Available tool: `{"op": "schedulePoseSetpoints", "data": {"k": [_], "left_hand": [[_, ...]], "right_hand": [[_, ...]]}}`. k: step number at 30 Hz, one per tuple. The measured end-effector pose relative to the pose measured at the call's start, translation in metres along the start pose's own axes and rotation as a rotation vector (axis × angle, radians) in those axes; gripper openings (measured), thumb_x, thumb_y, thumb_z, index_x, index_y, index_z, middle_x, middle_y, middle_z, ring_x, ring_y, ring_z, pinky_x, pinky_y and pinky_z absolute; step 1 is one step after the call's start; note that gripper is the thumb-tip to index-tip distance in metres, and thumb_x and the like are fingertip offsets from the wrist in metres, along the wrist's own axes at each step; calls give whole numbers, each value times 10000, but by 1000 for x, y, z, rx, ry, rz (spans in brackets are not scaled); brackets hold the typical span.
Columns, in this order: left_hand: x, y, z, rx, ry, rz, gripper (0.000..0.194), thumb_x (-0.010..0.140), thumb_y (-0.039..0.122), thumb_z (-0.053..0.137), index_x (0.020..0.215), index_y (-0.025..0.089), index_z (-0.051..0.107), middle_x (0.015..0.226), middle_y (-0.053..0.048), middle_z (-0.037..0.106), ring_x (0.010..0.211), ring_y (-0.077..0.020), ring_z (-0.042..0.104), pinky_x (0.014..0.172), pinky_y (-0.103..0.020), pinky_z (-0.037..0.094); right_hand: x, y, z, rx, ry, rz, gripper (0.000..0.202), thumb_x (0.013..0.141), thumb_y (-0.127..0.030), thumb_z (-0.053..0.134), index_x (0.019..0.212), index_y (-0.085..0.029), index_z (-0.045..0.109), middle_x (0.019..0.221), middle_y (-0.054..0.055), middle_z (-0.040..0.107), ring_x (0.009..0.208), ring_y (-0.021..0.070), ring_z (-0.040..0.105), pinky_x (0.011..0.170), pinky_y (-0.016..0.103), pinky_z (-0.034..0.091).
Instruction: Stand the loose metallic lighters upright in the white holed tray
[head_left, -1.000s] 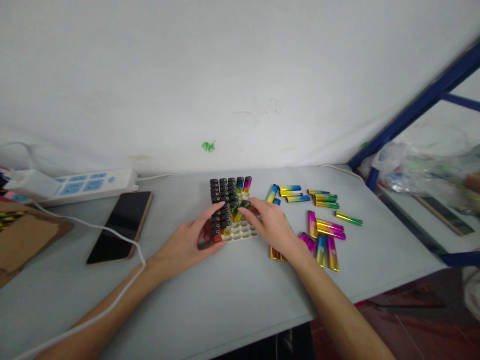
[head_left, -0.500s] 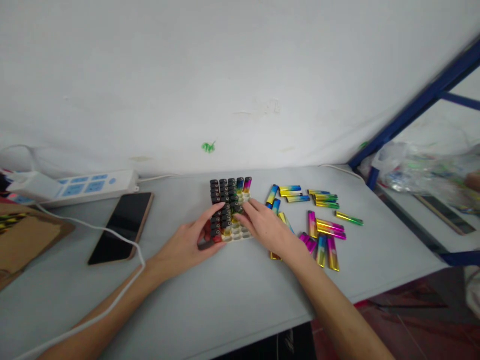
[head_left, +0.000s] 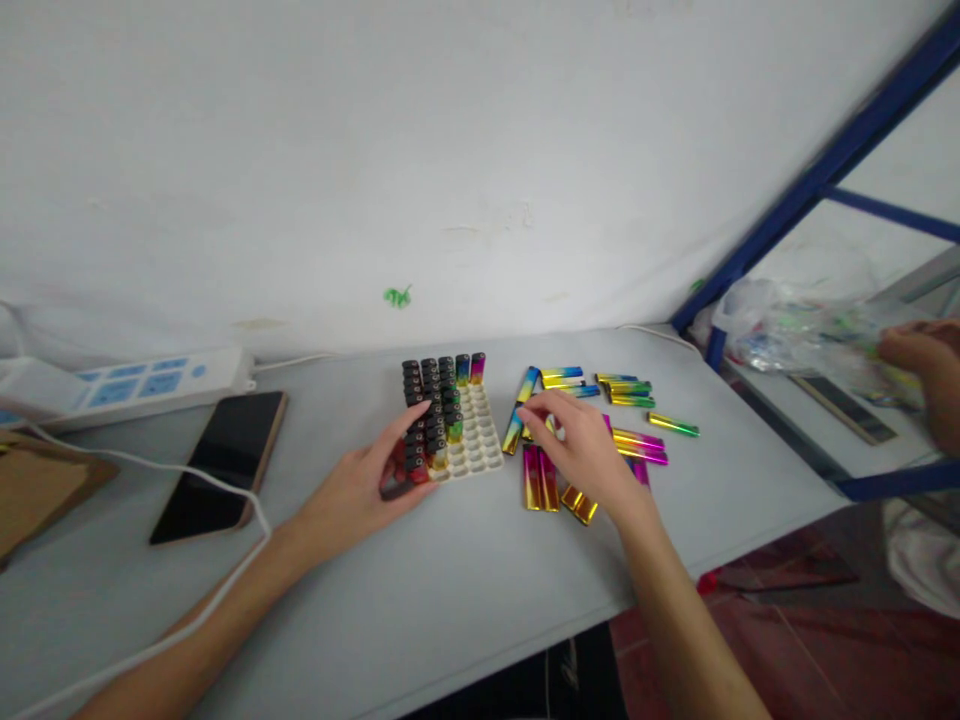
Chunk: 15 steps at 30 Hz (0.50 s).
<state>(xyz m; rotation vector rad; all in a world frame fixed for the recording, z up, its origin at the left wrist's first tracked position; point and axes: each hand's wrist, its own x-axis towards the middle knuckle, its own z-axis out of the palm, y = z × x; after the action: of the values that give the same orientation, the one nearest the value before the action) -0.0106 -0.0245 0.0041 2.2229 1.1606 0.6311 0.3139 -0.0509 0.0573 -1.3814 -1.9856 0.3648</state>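
Observation:
A white tray of small cells (head_left: 480, 450) sits on the table, its left columns filled with upright lighters (head_left: 431, 400) with black tops. Two blue and magenta ones (head_left: 478, 370) stand at its back edge. My left hand (head_left: 360, 490) wraps round the tray's front left corner, thumb over the black tops and fingers below. Something dark and something red show inside its grip. Over the loose shiny lighters my right hand (head_left: 581, 445) reaches with bent, parted fingers. Its fingertips are at a blue and gold lighter (head_left: 517, 420); no held lighter shows.
More loose lighters (head_left: 637, 445) lie to the right. On the left are a phone (head_left: 221, 465), a power strip (head_left: 172, 385), a white cable (head_left: 187, 470) and a cardboard box (head_left: 45, 490). Another person's hand (head_left: 926, 365) is near plastic bags (head_left: 772, 320) beyond a blue frame (head_left: 810, 200).
My right hand has moved from the tray to the loose lighters on the right. My left hand stays at the tray. Another person's hand shows more at the right edge. The view has shifted slightly.

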Motion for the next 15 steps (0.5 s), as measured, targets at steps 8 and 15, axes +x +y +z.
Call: {"op": "schedulePoseSetpoints", "data": {"k": [8, 15], "left_hand": [[1, -4, 2, 9, 19, -13, 1013, 955, 623, 717, 1774, 255, 249, 785, 38, 701, 556, -185, 631, 608, -299, 564], [3, 2, -2, 8, 17, -6, 894, 960, 591, 714, 1729, 303, 359, 755, 27, 686, 573, -213, 652, 585, -316, 553]], "right_hand": [[-54, 48, -67, -171, 203, 319, 326, 1061, -478, 595, 977, -210, 761, 897, 77, 807, 767, 237, 728, 745, 350, 533], [-77, 104, -83, -336, 256, 424, 418, 1008, -572, 551, 940, -212, 753, 927, 149, 818, 817, 297, 749, 788, 434, 572]]}}
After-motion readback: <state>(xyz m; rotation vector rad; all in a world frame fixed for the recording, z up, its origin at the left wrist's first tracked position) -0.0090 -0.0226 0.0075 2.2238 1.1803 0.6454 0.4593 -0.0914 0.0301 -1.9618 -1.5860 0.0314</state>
